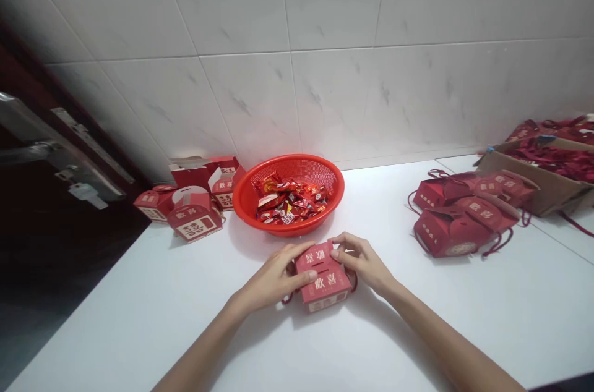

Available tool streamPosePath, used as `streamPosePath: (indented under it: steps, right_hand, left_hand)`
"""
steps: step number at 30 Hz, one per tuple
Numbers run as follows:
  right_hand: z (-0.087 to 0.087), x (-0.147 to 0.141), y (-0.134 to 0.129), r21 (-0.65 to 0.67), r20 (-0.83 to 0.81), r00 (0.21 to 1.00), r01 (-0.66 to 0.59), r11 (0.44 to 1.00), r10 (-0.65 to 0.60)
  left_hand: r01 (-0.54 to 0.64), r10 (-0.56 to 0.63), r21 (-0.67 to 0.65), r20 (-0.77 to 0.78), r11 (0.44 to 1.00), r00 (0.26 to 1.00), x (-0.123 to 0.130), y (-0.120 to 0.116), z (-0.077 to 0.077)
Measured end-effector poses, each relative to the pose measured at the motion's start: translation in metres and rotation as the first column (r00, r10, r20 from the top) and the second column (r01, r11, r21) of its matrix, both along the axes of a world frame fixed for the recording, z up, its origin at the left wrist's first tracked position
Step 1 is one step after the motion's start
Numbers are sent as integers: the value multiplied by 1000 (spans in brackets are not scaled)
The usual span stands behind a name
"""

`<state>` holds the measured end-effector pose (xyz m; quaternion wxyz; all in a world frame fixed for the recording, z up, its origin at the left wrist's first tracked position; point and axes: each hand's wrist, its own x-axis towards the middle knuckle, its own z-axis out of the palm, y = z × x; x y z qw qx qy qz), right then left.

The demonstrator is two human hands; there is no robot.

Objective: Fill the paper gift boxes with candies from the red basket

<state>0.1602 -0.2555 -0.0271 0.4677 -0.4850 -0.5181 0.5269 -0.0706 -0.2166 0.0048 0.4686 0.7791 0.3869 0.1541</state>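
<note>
A small red gift box (326, 284) with pale printed characters stands on the white table in front of me. Its two top flaps lean toward each other, each with a slot, and dark red cord shows at both sides. My left hand (281, 274) grips the box from the left, thumb on the near flap and fingers at the far side. On the right, my right hand (357, 259) pinches the far flap's corner between thumb and fingers. Just beyond the box sits a red plastic basket (341, 185) holding many red-wrapped sweets (294, 201).
Several red boxes (195, 216) stand at the back left, some with lids up. To the right, several corded red boxes (457, 228) are grouped beside a cardboard carton (547, 188) of red items. A tiled wall (334, 101) runs behind; a dark door with keys (88, 194) is left.
</note>
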Motion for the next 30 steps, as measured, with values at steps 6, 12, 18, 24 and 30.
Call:
streamPosePath:
  steps: [6,12,18,24,30]
  right_hand:
    - [7,9,-1,-11,145,988,-50,999,51]
    - [40,44,-17,-176,183,963,-167,970,199]
    - [83,55,-25,-30,-17,995,-95,995,94]
    - [102,29,-22,111,4,995,-102,989,102]
    - [110,3,-19,219,240,966,-146,965,92]
  left_hand:
    - [-62,71,144,-57,988,996,2,-1,1]
    - [-178,198,134,-149,975,969,-8,-7,16]
    - [-201,196,-8,-192,980,962,-19,-6,52]
    - [-91,140,-187,267,978,954,-9,-4,77]
    - [95,75,-306,499,947,863,31,-19,80]
